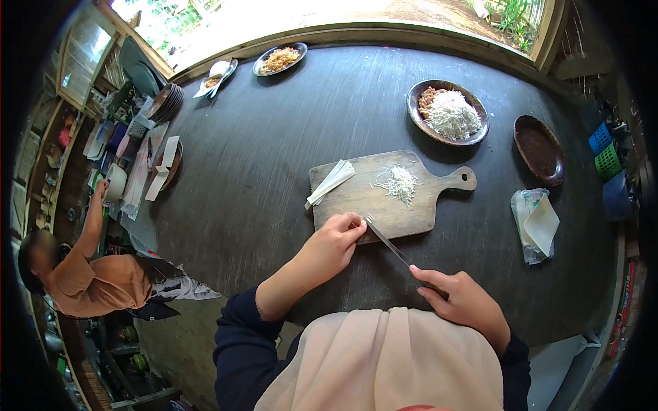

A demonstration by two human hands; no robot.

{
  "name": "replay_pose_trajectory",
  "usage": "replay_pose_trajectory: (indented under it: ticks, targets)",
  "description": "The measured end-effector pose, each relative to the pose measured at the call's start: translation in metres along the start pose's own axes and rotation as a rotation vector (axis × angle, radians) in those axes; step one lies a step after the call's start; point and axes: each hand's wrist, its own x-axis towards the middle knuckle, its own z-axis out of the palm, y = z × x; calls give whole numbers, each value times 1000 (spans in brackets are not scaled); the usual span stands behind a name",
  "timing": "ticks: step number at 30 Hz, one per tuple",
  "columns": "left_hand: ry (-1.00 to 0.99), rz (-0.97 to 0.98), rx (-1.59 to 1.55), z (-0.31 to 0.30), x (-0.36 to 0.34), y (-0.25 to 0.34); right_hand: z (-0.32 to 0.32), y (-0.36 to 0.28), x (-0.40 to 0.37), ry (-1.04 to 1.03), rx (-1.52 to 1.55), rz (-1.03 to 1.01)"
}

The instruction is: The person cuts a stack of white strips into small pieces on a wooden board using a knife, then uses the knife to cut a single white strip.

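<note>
My right hand (459, 298) grips a knife (389, 241), its blade pointing up and left to the near edge of a wooden cutting board (373, 195). Close to the knife's tip, my left hand (332, 243) is closed in a pinch at that same edge. What its fingertips hold is too small to make out; small white bits show by the blade tip. On the board's left lie several long white strips (332, 182), and a small heap of thin white shreds (400, 185) sits right of its middle.
Beyond the board stands a brown plate (411, 113) heaped with white shreds (454, 116). At right are an oval brown dish (538, 147) and a plastic packet (534, 226). A food plate (301, 55) is at the back. A co-worker (103, 277) reaches toward shelves at left.
</note>
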Motion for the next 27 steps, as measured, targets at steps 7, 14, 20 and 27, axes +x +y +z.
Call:
replay_pose_trajectory:
  ticks: [7,14,20,27]
  targets:
    - [9,-12,-22,0,-1,0,-9,-7,-3,16,29,9]
    - [-18,-1,4,-1,-1,-1,-6,-6,-5,8,26,-47]
    - [-8,-8,-20,-1,-1,-1,-7,-11,-4,28,56,-16]
    - [0,-4,-15,0,-1,-2,-6,-9,-2,-7,56,28]
